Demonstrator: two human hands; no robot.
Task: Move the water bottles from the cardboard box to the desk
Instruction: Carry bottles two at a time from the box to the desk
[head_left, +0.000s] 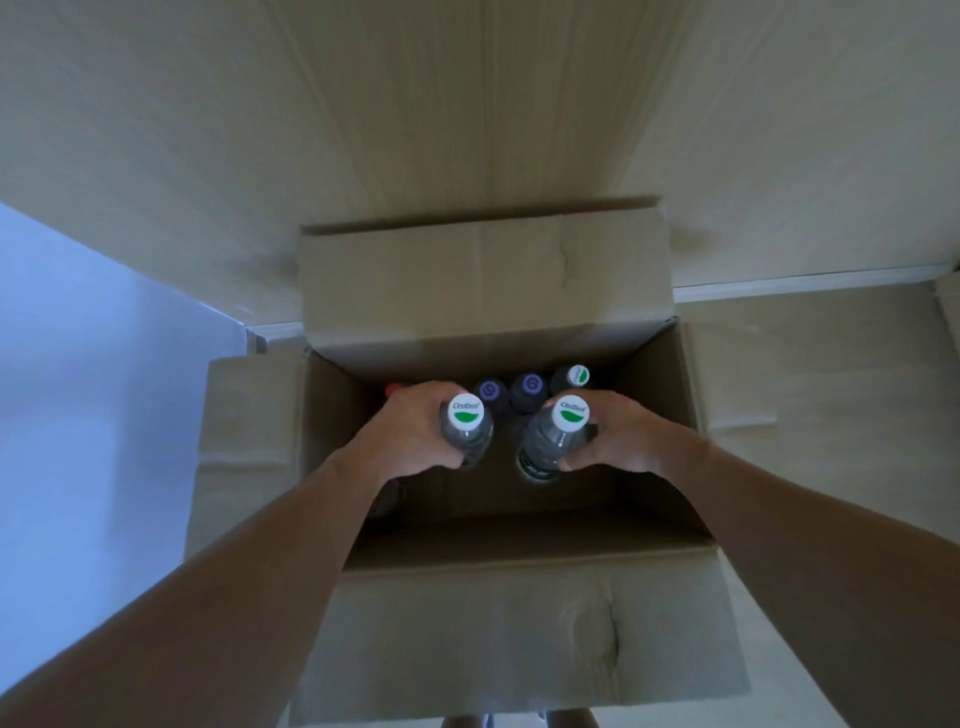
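An open cardboard box (519, 613) stands on the floor below me with its flaps spread. My left hand (410, 434) grips a clear water bottle (466, 415) with a white and green cap, upright inside the box. My right hand (621, 434) grips a second such bottle (563, 421) beside it. Behind them in the box stand two dark-capped bottles (511, 389), a third green-capped bottle (576, 375) and a red-capped one (395, 388), partly hidden by my left hand.
A white desk surface (78, 389) lies to the left of the box. A light wall (467, 104) rises behind the box. Pale floor (831, 389) shows to the right, with another cardboard edge (948, 306) at the far right.
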